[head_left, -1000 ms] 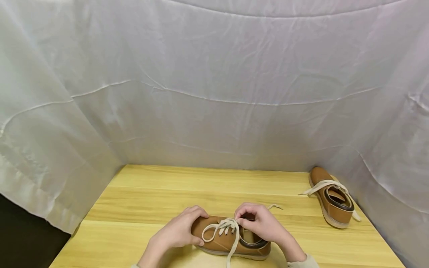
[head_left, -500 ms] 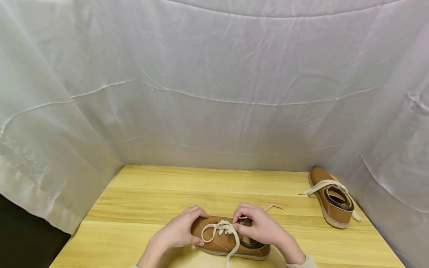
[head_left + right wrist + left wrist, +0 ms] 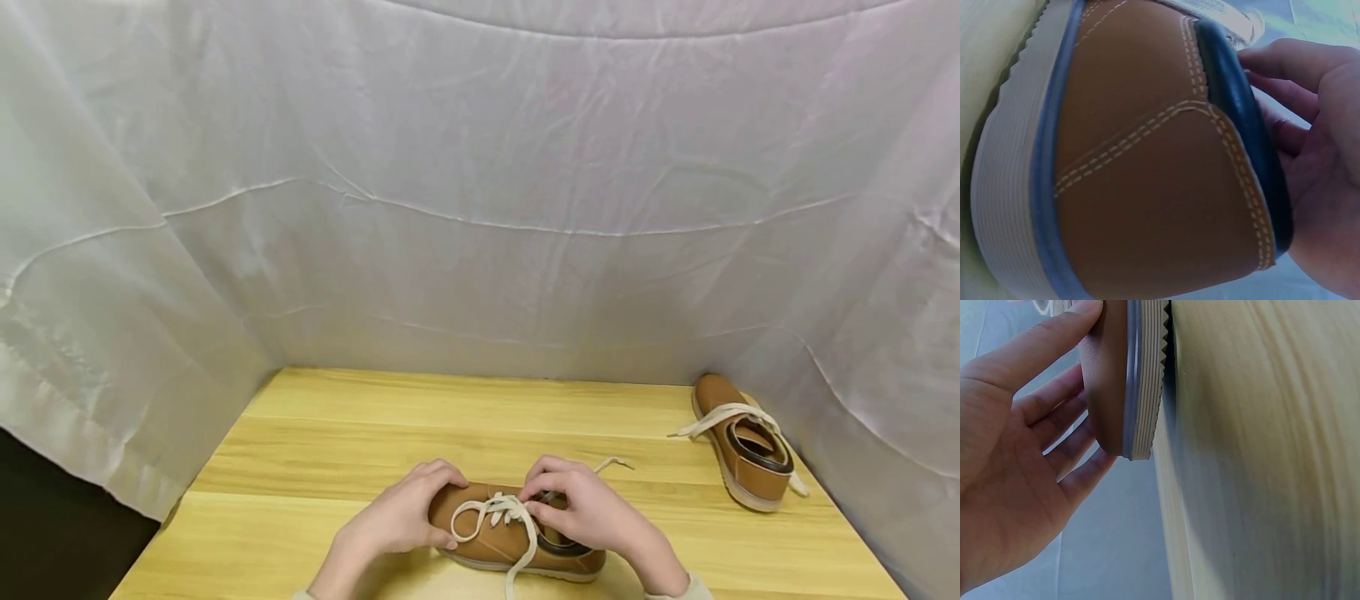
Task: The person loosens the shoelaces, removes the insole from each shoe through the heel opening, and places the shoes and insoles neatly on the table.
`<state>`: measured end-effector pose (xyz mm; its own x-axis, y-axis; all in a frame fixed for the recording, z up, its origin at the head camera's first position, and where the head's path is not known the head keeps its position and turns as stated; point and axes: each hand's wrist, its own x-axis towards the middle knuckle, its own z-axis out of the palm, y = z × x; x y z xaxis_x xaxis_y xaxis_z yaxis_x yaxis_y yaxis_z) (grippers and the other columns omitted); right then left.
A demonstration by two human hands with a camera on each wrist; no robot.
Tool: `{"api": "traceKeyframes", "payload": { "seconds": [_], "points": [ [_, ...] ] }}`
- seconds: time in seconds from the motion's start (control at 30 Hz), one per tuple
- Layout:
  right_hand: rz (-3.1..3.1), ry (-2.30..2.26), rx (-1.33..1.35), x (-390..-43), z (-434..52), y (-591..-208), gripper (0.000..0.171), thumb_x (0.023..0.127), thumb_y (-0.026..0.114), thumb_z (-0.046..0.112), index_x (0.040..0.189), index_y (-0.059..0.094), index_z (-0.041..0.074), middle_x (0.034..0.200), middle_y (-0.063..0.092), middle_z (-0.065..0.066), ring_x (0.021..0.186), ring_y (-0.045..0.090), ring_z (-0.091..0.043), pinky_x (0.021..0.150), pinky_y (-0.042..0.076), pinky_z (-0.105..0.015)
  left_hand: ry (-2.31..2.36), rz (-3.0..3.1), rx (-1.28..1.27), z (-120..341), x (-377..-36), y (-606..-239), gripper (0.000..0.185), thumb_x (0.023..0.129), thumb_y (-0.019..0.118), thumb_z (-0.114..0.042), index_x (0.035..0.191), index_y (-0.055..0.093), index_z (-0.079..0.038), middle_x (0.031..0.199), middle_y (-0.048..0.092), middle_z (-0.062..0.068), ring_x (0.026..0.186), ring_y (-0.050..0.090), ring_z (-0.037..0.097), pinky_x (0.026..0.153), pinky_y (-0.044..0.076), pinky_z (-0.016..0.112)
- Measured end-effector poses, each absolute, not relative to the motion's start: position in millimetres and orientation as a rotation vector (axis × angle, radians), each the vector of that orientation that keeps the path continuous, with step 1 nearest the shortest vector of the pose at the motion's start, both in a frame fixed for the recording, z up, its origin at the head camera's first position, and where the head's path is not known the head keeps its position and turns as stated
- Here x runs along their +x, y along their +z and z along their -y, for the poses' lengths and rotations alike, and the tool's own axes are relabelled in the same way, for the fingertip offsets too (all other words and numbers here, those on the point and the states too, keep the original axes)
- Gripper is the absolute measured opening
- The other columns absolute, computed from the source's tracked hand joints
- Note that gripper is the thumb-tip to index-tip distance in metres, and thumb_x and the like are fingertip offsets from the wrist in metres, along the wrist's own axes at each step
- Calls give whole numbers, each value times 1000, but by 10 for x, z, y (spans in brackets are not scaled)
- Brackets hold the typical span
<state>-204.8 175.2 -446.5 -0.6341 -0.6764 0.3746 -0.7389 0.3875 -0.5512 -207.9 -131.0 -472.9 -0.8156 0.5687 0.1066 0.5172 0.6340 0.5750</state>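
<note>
Left hand (image 3: 397, 518) grips near shoe (image 3: 495, 540) toe; right hand (image 3: 588, 510) pinches its lace (image 3: 501, 510) at table (image 3: 337, 433) front edge

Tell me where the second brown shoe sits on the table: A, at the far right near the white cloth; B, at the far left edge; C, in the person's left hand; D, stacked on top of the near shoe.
A: the second shoe lies alone at the table's far right beside the white cloth, apart from both hands.

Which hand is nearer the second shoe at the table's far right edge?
Right. The right hand works the laces of the near shoe, on the side toward the second shoe. The left hand grips the near shoe's toe, farther away.
</note>
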Motion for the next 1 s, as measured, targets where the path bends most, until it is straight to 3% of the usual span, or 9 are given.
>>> {"api": "traceKeyframes", "payload": {
  "seconds": [0.5, 0.73, 1.0],
  "points": [
    [2468, 1123, 1318, -2054, -1788, -4412, 14, 99, 70, 8, 102, 69, 22, 104, 68, 9, 95, 66, -8, 81, 59, -33, 927, -2763, 902, 1312, -2076, -4716, 66, 72, 95, -30, 129, 64, -22, 133, 59, -10, 124, 55, 16, 104, 51, 45],
    [2438, 1220, 1263, -2056, -1767, -4448, 9, 99, 71, 12, 101, 70, 21, 100, 69, 8, 90, 64, -6, 79, 58, -26, 928, -2766, 915, 1311, -2067, -4701, 65, 72, 95, -30, 129, 64, -21, 132, 60, -9, 123, 56, 17, 103, 52, 47],
    [2467, 1294, 1224, -2039, -1756, -4434, 27, 91, 73, -4, 99, 71, 21, 99, 70, 8, 89, 65, -7, 77, 61, -37, 944, -2750, 906, 1314, -2058, -4683, 65, 72, 96, -30, 128, 64, -22, 133, 60, -8, 123, 56, 18, 103, 51, 47]
  ]
}}
